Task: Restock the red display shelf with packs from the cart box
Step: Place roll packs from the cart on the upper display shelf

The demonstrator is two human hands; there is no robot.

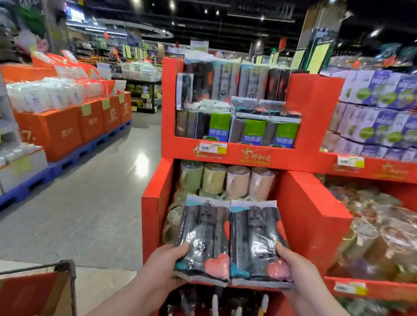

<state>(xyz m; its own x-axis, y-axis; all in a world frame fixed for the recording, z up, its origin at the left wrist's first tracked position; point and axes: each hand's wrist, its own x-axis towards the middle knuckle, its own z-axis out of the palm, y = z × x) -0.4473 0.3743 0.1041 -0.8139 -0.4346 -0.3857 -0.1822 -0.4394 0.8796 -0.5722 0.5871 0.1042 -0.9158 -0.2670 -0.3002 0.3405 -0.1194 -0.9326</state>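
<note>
The left hand lays its thumb flat across the front of the left pack, the other fingers tucked under the lower edge and mostly hidden. The right hand grips the right pack the same way, in a supermarket aisle. Both are dark, plastic-wrapped, with pink heart shapes at the lower corners; the left one bears a round label marked 45. The two touch along their inner edges, stand nearly upright, and are raised in front of the middle tier of the red display shelf.

Behind them, that tier holds pastel rolls in green, beige and pink. The top tier carries similar dark packs standing in a row at the back, with green-labelled packs in front and a price tag on the red lip below. The bottom tier, under the hands, holds blurred dark wrapped goods.

The open cardboard cart box sits at lower left, near the left forearm. To the right, a neighbouring red bay holds purple-and-white packs. Across the aisle, orange cartons topped with white bags stand on blue pallets.
</note>
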